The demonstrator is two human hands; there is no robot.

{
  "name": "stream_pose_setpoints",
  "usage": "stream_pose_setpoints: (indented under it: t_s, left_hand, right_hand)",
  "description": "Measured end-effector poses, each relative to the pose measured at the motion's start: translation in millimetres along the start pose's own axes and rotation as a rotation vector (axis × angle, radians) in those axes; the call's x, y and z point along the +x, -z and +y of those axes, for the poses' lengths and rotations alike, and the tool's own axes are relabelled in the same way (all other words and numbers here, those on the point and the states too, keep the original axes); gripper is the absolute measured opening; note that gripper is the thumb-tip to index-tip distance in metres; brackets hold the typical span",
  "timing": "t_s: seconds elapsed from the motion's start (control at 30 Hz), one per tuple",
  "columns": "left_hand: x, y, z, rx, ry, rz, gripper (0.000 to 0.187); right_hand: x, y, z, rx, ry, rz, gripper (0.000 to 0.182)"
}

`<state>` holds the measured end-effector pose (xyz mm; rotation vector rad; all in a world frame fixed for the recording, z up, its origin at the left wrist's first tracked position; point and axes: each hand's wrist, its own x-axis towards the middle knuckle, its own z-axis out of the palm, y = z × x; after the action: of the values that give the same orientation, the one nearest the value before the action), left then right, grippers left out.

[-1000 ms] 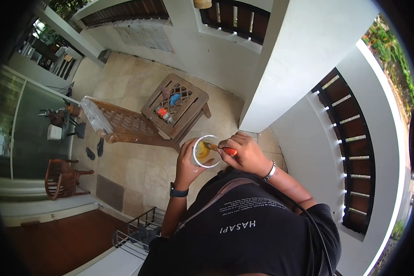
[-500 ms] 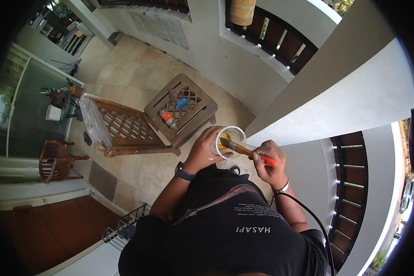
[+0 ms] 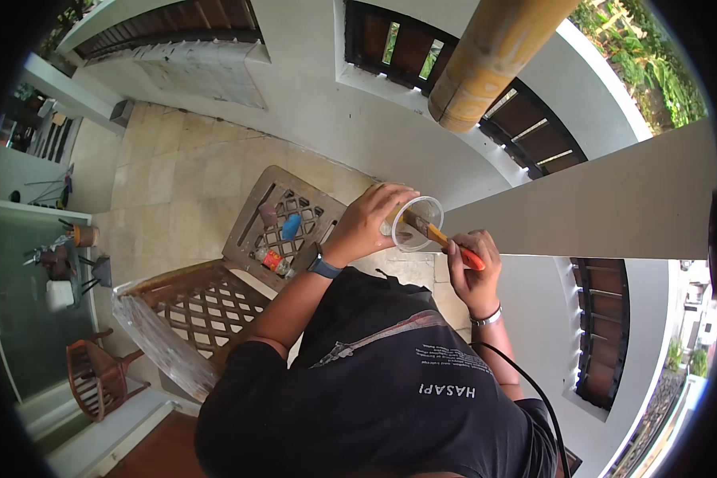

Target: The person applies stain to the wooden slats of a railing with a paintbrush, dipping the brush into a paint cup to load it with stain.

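My left hand is wrapped round a clear plastic cup, tilted so its mouth faces my right side. My right hand grips a paintbrush by its orange-tipped handle. The bristle end is inside the cup, where a little yellowish liquid shows; the bristle tips are hard to make out. Beyond my left hand stands a wooden chair with a lattice seat. On that seat lie a blue cloth-like piece, a brownish piece and a plastic bottle with a red label.
A bamboo pole hangs at the upper right, near a pale wall ledge. The lattice chair back, partly wrapped in plastic, is at the left. A small wooden chair stands farther left. A black cable runs beside my right arm.
The view has turned and shifted, so the bamboo pole looks larger and the lattice chair sits lower and more to the left. Both hands keep their holds, with the brush still in the cup.
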<state>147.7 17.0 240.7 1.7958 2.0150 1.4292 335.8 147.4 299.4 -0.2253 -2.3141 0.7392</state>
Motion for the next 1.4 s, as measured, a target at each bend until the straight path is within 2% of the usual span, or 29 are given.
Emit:
stream_pose_setpoints:
  t_s: [0.1,0.13,0.3,0.37,0.47,0.57,0.8,0.9,0.97,1.07,1.1,1.13,1.17,1.23,1.37,1.4]
  left_hand:
    - [15.6,14.8,-20.7,-0.030,-0.064,-0.041,0.076]
    - [17.8,18.1,-27.4,-0.038,-0.071,-0.047,0.076]
    - [28.7,20.6,-48.8,-0.153,0.014,-0.010,0.074]
    - [30.2,17.9,-48.8,-0.197,0.043,0.000,0.074]
    - [37.9,19.8,-52.6,-0.223,0.055,0.029,0.076]
    - [38.7,21.4,-58.5,-0.210,0.045,0.000,0.076]
    - [32.2,32.6,-64.7,-0.146,-0.004,-0.011,0.078]
    - [23.9,36.1,-64.5,-0.169,0.049,-0.006,0.077]
    - [16.1,32.9,-64.8,-0.232,0.175,0.044,0.075]
    - [4.9,7.6,-73.3,-0.364,0.239,0.117,0.074]
    - [3.3,-1.8,-77.5,-0.379,0.206,0.094,0.074]
    - [3.2,-11.9,-82.0,-0.446,0.258,0.103,0.075]
    - [7.1,-22.2,-88.7,-0.512,0.311,0.109,0.075]
    - [20.5,-35.0,-95.0,-0.533,0.246,0.045,0.077]
    - [62.1,-44.5,-88.1,-0.485,0.235,0.017,0.073]
    - [75.9,-53.4,-92.7,-0.607,0.238,0.045,0.071]
  right_hand:
    - [13.1,-19.0,-2.7,-0.064,-0.065,-0.029,0.013]
    - [16.3,-23.0,-3.3,-0.057,-0.069,0.034,0.012]
    - [19.7,-31.8,-0.5,0.091,-0.123,0.263,0.009]
    - [11.8,-34.3,1.4,0.075,-0.197,0.228,0.007]
    - [8.0,-47.8,7.1,0.319,-0.324,0.460,0.008]
    - [12.2,-51.2,-1.2,0.406,-0.438,0.496,0.013]
    - [11.0,-61.8,-3.5,0.426,-0.430,0.552,0.016]
    - [5.3,-71.0,-0.5,0.446,-0.486,0.533,0.016]
    - [1.0,-81.0,7.0,0.442,-0.533,0.527,0.015]
    - [-2.4,-95.0,27.7,0.859,-0.785,0.758,0.023]
    - [-4.3,-98.9,32.2,0.915,-0.829,0.811,0.022]
    - [-13.1,-101.9,40.9,1.053,-0.860,0.795,0.022]
    - [-20.8,-103.9,49.9,1.193,-0.881,0.775,0.023]
    - [-25.7,-108.5,55.6,1.386,-0.884,0.824,0.024]
    - [-22.6,-115.3,76.1,1.521,-0.865,0.975,0.029]
    - [-22.0,-118.1,89.2,1.561,-0.809,0.978,0.030]
